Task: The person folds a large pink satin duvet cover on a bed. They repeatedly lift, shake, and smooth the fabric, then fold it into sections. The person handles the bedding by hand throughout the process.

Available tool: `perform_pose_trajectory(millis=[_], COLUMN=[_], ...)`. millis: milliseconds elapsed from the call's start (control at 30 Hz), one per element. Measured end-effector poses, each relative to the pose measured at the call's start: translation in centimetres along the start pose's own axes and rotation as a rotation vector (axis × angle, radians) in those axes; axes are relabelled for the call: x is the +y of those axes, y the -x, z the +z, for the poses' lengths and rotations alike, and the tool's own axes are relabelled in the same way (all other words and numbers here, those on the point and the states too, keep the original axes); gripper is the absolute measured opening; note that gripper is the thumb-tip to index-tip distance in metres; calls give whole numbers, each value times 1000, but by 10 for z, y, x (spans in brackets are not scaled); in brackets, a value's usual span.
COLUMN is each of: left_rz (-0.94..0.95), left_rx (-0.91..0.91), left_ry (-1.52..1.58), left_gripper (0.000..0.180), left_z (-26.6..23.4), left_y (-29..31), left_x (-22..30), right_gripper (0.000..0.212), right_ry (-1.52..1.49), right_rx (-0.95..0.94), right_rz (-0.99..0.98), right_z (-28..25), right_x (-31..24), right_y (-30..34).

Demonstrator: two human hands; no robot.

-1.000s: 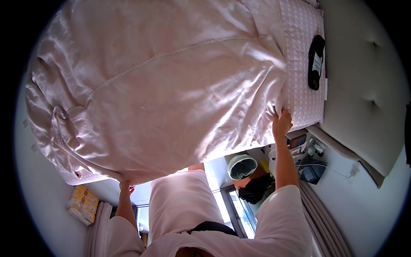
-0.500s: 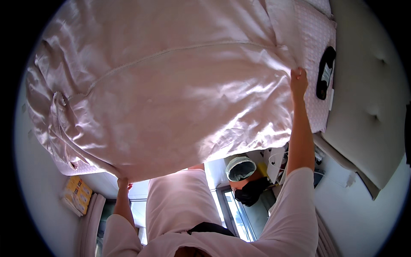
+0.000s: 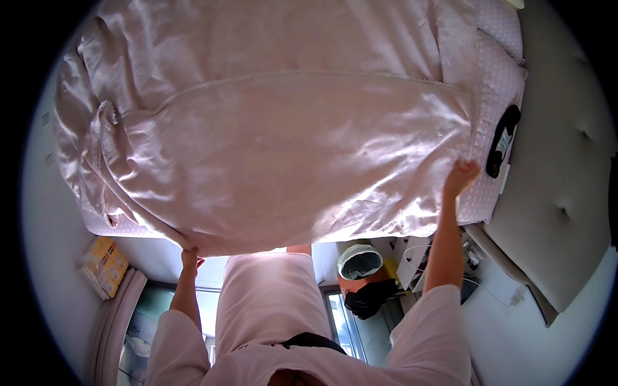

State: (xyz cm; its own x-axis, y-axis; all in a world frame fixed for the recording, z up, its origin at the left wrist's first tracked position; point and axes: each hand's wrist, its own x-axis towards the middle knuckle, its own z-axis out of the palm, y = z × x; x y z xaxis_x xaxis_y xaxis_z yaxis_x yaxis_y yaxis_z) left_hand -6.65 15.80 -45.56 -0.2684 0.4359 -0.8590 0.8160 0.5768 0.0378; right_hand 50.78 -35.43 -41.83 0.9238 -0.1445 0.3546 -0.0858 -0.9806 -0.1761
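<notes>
A shiny pale pink quilt (image 3: 251, 154) with a frilled seam covers most of the bed. My left hand (image 3: 190, 258) is closed on its near edge, close to the left, where the cloth draws into a fold. Near the head end, my right hand (image 3: 462, 175) is over the quilt's side edge and the sheet. Its fingers look curled but blurred, and whether cloth is in them is unclear. Under the quilt, a pink patterned sheet (image 3: 496, 71) shows along the right. Close to my right hand lies a black elongated object (image 3: 503, 143) with a pale patch.
A grey padded headboard (image 3: 547, 174) stands at the right. Below the bed's near side are a lined waste bin (image 3: 360, 264), a black bag (image 3: 369, 298) and a white cabinet (image 3: 409, 257) with cables. A yellow-orange package (image 3: 106, 265) sits at the lower left beside a curtain (image 3: 112, 321).
My right hand has come down the quilt's right side toward me, and the cloth there lies flatter. The left hand keeps its hold on the near edge. The view has shifted slightly.
</notes>
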Motion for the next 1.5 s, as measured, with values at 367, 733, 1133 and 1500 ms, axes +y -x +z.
perform_pose_trajectory(millis=[367, 733, 1133, 1500], left_rz=[1101, 713, 624, 598], left_rx=[712, 185, 321, 436], left_ry=[-600, -888, -1052, -1213], left_gripper=[87, 124, 126, 127], left_z=[95, 247, 274, 290], left_y=[66, 150, 141, 139], left_x=[85, 188, 189, 178], right_gripper=[27, 16, 5, 9], right_ry=[-590, -151, -776, -514], right_rx=[-230, -306, -123, -181], right_rz=[-322, -200, 76, 492], right_z=[81, 142, 69, -131], right_x=[-139, -190, -133, 47], right_y=[-4, 3, -21, 170])
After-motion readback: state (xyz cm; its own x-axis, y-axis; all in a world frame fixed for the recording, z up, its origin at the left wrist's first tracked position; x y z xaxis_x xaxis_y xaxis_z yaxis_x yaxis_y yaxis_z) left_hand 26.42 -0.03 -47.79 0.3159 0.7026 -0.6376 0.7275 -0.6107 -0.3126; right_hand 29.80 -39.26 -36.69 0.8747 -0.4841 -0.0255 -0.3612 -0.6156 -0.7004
